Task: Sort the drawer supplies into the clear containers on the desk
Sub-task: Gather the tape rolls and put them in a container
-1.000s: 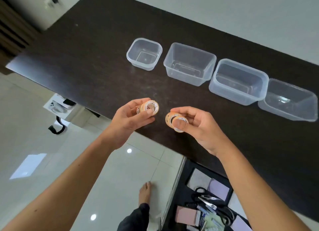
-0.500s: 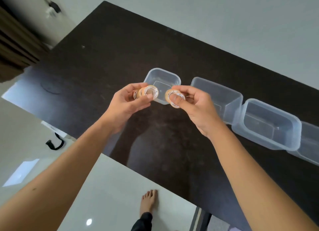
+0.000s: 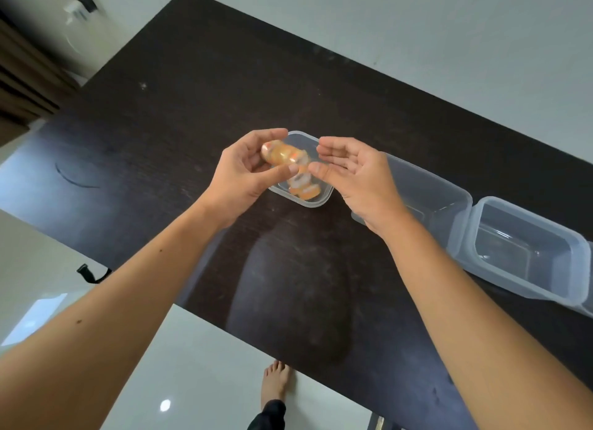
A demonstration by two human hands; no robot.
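Both hands have moved over the small square container since a moment ago, and my right hand has let go of its tape rolls, fingers now spread and holding nothing. Those rolls lie blurred inside the container. My left hand pinches its tape rolls above the rim. Two larger clear containers sit to the right on the dark desk.

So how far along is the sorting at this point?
Barely started. Orange-and-white tape rolls already lie in the small square clear container. The left hand holds more blurred orange tape rolls above it; the right hand is empty. The two larger clear rectangular containers hold nothing visible.
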